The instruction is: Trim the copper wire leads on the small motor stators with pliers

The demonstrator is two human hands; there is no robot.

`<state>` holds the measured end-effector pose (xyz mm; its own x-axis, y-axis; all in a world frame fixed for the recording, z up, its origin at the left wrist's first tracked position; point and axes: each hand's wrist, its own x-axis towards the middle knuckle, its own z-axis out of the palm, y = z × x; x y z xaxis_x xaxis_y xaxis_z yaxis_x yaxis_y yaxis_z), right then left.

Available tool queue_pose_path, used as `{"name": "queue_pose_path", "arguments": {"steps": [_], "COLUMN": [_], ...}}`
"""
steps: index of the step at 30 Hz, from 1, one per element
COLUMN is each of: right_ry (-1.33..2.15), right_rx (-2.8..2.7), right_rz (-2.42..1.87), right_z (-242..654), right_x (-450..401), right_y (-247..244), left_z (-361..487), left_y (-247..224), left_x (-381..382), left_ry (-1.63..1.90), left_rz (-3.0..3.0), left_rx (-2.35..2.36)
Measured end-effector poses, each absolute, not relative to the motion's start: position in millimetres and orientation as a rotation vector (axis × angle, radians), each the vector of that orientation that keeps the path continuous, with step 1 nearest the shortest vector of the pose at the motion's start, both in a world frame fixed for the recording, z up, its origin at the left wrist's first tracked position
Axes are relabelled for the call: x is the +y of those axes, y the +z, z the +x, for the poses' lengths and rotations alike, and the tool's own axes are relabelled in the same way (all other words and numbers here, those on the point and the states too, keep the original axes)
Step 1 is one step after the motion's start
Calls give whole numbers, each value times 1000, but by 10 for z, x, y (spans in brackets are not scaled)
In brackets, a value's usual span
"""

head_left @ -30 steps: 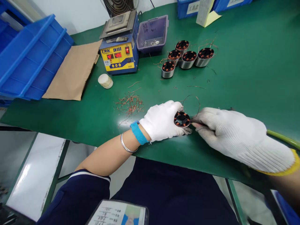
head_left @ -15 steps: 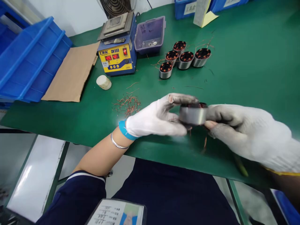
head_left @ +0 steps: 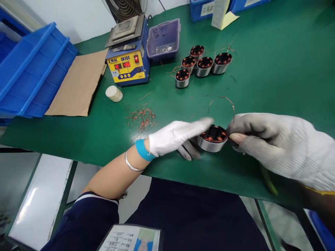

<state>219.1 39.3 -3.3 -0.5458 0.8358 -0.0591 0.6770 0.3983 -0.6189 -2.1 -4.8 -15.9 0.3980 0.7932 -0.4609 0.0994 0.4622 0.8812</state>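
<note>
A round metal-rimmed part with copper windings [head_left: 213, 139] faces upward over the green table, between my hands. My left hand [head_left: 183, 137], in a white glove, lies at its left side with fingers apart, one stretched over its upper edge. My gloved right hand [head_left: 272, 143] is closed at the part's right edge, thumb against fingers. A thin copper wire [head_left: 232, 104] rises from those fingertips and curves left. A green-handled tool [head_left: 268, 181] shows partly beneath my right hand.
Several similar wound parts [head_left: 204, 66] stand farther back on the green table [head_left: 282, 80]. Copper clippings [head_left: 143, 118], a white round container [head_left: 114, 93], a blue-yellow machine [head_left: 128, 68], a purple bin [head_left: 163, 40], cardboard [head_left: 78, 82] and blue crates [head_left: 36, 73] are to the left.
The part has turned from side-on to face up and moved slightly lower. My left fingers have spread from around it. A curved wire now shows above my right fingertips.
</note>
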Motion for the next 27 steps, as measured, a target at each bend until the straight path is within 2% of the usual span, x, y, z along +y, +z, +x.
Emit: {"name": "queue_pose_path", "arguments": {"steps": [2, 5, 10, 14, 16, 18, 21, 24, 27], "right_ry": [877, 941, 1313, 1184, 1006, 854, 781, 825, 623], "right_rx": [-2414, -2419, -2324, -2554, -2574, -2531, -2557, -2539, -2287], "right_rz": [-1308, -1369, -1364, -1235, -1298, -1403, -1478, -1424, -1196], "right_z": [2188, 2194, 2221, 2148, 2093, 2057, 2086, 2230, 2379], "right_x": [401, 424, 436, 395, 372, 353, 348, 386, 441], "right_y": [-10, -34, -132, -123, -115, -136, -224, -283, -234], "left_z": [-29, -21, -6, 30, 47, 59, 65, 66, 66], "left_y": [-162, -164, -155, -181, -187, -179, -171, -190, -197], "left_x": [-38, -61, -195, -272, -245, -192, -123, -97, -96], "left_ry": [460, 731, 1127, 1323, 1140, 777, 380, 243, 267], "left_rz": [876, 941, 1556, 1990, 2033, 2005, 2083, 2243, 2217], "left_rx": [995, 976, 982, 1157, 1346, 1499, 1598, 1646, 1701]}}
